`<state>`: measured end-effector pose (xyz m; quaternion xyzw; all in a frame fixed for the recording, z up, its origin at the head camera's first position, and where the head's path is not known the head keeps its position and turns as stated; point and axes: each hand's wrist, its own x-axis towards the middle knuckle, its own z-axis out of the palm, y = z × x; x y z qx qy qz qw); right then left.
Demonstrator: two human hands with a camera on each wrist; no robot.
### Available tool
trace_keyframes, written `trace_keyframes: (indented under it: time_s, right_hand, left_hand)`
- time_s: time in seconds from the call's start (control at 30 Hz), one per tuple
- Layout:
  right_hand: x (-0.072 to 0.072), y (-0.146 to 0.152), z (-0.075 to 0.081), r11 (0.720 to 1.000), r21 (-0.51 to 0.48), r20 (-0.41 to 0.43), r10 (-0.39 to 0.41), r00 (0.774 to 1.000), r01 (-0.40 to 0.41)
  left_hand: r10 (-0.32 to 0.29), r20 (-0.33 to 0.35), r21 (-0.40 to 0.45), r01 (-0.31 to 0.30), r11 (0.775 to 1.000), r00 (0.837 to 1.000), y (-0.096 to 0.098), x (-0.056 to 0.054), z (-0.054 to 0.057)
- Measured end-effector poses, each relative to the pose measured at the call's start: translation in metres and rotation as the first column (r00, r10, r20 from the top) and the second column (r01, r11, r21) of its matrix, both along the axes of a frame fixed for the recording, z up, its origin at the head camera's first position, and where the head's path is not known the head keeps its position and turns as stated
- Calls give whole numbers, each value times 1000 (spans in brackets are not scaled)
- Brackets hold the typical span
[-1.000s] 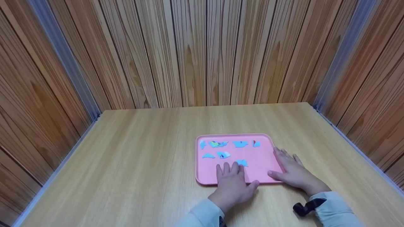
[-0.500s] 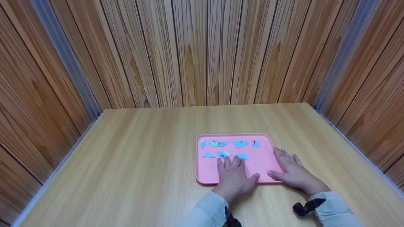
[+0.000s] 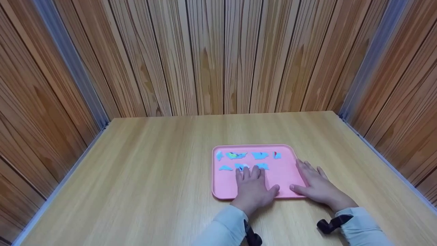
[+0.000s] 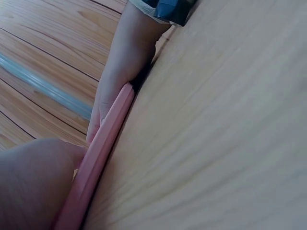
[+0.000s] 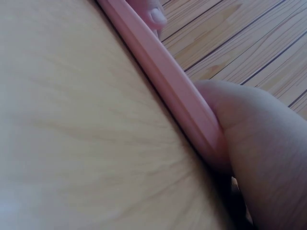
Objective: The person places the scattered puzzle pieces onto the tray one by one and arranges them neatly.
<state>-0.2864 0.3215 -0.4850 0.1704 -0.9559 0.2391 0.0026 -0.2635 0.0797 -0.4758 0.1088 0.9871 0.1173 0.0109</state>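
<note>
A pink tray [image 3: 278, 184] lies on the table, bearing several flat blue pieces with jagged edges in two rows. My left hand [image 3: 253, 193] reaches over its front rim, fingers straight and spread. Those fingertips overlap the lower edge of a blue piece [image 3: 263, 166] in the second row and of a blue-and-white piece [image 3: 239, 165] beside it. My right hand [image 3: 317, 186] rests along the tray's right side, fingers extended, thumb at the front right corner. In the right wrist view the right hand [image 5: 268, 139] presses against the tray's pink rim [image 5: 175, 93].
A blue piece with yellow-green [image 3: 235, 155], a plain blue one [image 3: 260, 155] and one with red [image 3: 276, 155] line the back row. The wooden table [image 3: 153, 171] meets plank walls [image 3: 205, 61] behind. Black wrist straps [image 3: 252, 235] sit on both sleeves.
My left hand has slid forward over the tray. The blue piece at its fingertips has moved away from me into line with the second row. The right hand has stayed put.
</note>
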Motion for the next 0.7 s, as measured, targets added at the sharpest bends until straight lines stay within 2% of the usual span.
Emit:
trace_keyframes:
  time_s: [0.27,0.43,0.57,0.7]
  right_hand:
    - [4,6,-3,1000,2,27,-17,999,17]
    - [4,10,-5,1000,-15,28,-22,999,23]
    - [2,11,1,999,-44,84,-26,996,29]
    - [-1,11,18,997,-51,165,-51,985,60]
  left_hand:
    - [-36,-9,-31,36,999,999,3,3,-7]
    - [-58,-22,-34,57,998,998,3,3,-7]
    - [-45,-28,5,45,999,999,-8,3,-4]
    - [-24,-36,57,26,998,999,-31,0,5]
